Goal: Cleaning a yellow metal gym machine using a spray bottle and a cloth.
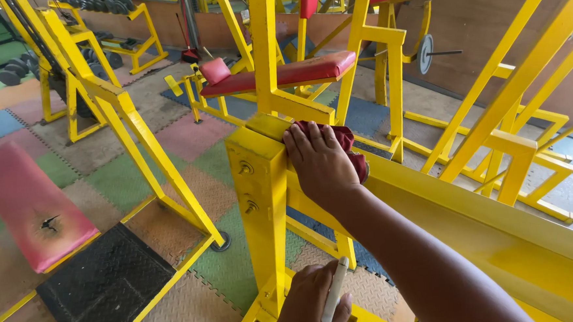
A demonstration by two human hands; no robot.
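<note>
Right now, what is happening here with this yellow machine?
A person presses a dark red cloth with the right hand onto the top of a yellow steel beam of a gym machine, where it meets the upright post. The left hand, lower down near the machine's base, holds a slim white cylinder, perhaps a small bottle or marker. Around them stand more yellow frames, a red padded seat behind and a worn red bench on the left.
</note>
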